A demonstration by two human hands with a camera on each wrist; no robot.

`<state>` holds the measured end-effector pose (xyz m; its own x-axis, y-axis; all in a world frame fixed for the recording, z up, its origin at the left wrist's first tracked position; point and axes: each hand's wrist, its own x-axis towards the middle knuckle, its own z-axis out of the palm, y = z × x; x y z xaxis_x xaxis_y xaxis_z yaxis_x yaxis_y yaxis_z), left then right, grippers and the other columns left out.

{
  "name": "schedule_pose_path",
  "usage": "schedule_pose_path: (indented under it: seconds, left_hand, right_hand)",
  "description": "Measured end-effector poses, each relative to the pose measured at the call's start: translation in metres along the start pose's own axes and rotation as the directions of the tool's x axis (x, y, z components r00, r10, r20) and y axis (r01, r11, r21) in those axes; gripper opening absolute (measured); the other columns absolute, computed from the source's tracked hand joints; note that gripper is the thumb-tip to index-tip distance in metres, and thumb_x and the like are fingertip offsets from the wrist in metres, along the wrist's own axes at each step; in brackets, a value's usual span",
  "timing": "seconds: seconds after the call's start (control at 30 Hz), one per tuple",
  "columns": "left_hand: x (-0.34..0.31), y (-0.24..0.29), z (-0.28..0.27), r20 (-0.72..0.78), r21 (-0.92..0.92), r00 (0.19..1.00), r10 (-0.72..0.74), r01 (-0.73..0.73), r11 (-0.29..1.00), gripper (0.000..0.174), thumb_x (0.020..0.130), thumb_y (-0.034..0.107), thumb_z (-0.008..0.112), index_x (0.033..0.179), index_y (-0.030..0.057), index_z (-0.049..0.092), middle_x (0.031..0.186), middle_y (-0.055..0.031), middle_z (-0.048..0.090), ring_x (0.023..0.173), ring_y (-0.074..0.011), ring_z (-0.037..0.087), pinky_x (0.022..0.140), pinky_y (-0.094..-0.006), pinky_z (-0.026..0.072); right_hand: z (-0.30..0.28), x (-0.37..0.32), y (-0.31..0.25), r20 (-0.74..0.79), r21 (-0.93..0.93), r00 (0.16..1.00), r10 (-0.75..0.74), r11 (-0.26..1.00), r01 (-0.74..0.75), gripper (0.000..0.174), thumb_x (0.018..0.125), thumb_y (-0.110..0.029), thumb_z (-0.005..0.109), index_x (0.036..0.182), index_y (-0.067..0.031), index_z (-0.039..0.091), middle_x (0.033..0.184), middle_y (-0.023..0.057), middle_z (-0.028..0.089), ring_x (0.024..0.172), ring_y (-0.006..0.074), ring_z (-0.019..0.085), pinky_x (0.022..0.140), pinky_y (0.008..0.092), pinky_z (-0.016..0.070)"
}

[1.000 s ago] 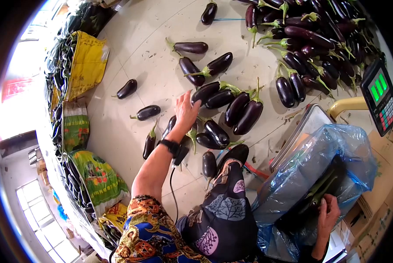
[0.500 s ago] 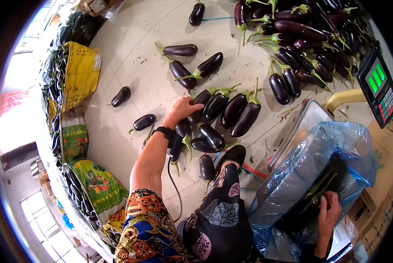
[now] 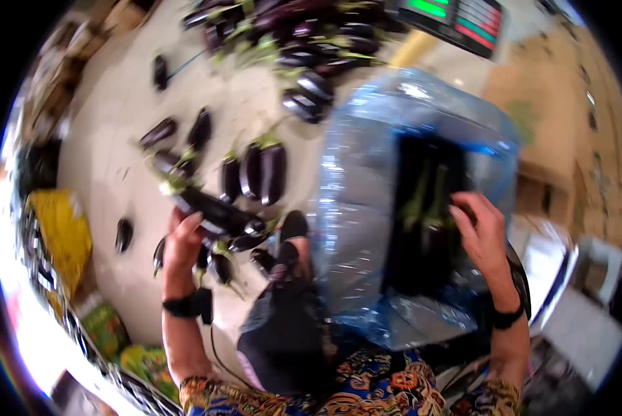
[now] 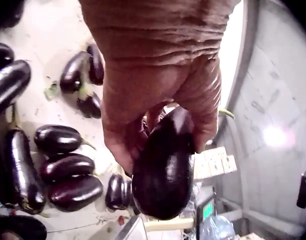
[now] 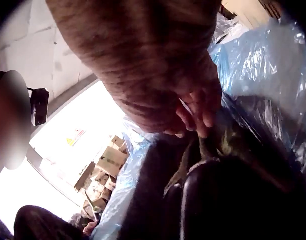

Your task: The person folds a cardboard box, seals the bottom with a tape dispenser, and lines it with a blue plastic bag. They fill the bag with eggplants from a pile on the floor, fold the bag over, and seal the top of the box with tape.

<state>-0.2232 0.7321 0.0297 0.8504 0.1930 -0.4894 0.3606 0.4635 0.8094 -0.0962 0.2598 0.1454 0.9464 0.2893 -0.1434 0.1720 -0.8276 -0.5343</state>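
My left hand (image 3: 184, 239) grips a dark purple eggplant (image 3: 217, 213), raised above others on the floor. In the left wrist view the fingers of that hand (image 4: 160, 75) wrap the upper part of the glossy eggplant (image 4: 165, 167), its rounded end pointing away. My right hand (image 3: 483, 236) is inside the opening of a blue plastic bag (image 3: 356, 187), beside eggplants with green stems (image 3: 422, 201). The right wrist view shows this hand (image 5: 153, 70) with loosely bent fingers at an eggplant stem (image 5: 207, 150); shadow hides the exact contact.
Several eggplants (image 3: 262, 170) lie scattered on the pale floor, with a large pile (image 3: 311, 35) beyond. A scale display (image 3: 456, 21) stands behind the bag. Cardboard (image 3: 533, 118) lies at the right, a yellow sack (image 3: 61, 232) at the left. A foot (image 3: 295, 229) is near the bag.
My left hand has lifted an eggplant from the floor group and drawn it back. The head view has swung right, toward the bag. My right hand remains at the bag's contents.
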Motion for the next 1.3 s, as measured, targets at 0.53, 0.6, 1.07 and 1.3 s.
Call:
schedule_pose_path:
  seconds: [0.53, 0.6, 1.07, 1.3]
  left_hand:
    - [0.008, 0.083, 0.300, 0.927, 0.264, 0.234, 0.293, -0.962, -0.068, 0.057, 0.071, 0.003, 0.077, 0.125, 0.0097, 0.062, 0.119, -0.0175, 0.056, 0.106, -0.0316, 0.060, 0.086, -0.0374, 0.0544]
    - [0.034, 0.056, 0.322, 0.986, 0.149, 0.127, 0.109, -0.961, -0.232, 0.057, 0.076, 0.003, 0.068, 0.131, 0.0120, 0.058, 0.125, -0.0193, 0.052, 0.115, -0.0357, 0.055, 0.088, -0.0397, 0.0548]
    - [0.048, -0.002, 0.326, 0.978, 0.203, 0.199, 0.058, -0.858, -0.472, 0.042, 0.084, 0.016, 0.058, 0.125, 0.0084, 0.053, 0.124, -0.0149, 0.054, 0.111, -0.0322, 0.056, 0.084, -0.0390, 0.0550]
    - [0.030, 0.020, 0.322, 0.981, 0.028, 0.126, -0.144, -0.840, -0.542, 0.044, 0.083, 0.011, 0.058, 0.127, 0.0116, 0.053, 0.133, -0.0164, 0.050, 0.115, -0.0326, 0.054, 0.086, -0.0420, 0.0536]
  right_hand:
    - [0.007, -0.039, 0.026, 0.260, -0.017, 0.960, -0.105, 0.993, 0.114, 0.042, 0.090, -0.017, 0.066, 0.127, -0.0029, 0.052, 0.116, 0.0184, 0.053, 0.095, 0.0426, 0.061, 0.079, 0.0495, 0.0511]
    - [0.006, -0.042, 0.026, 0.257, -0.034, 0.961, -0.100, 0.993, 0.112, 0.042, 0.090, -0.017, 0.067, 0.126, -0.0025, 0.052, 0.116, 0.0181, 0.054, 0.095, 0.0421, 0.061, 0.080, 0.0498, 0.0512]
    - [0.009, -0.051, 0.026, 0.242, -0.094, 0.964, -0.108, 0.987, 0.134, 0.046, 0.088, -0.020, 0.070, 0.127, -0.0028, 0.052, 0.102, 0.0185, 0.056, 0.091, 0.0399, 0.063, 0.073, 0.0478, 0.0532]
    - [0.017, -0.052, 0.027, 0.293, -0.124, 0.953, -0.075, 0.985, 0.116, 0.061, 0.092, -0.032, 0.066, 0.138, -0.0007, 0.044, 0.091, 0.0214, 0.064, 0.080, 0.0410, 0.065, 0.070, 0.0494, 0.0529]
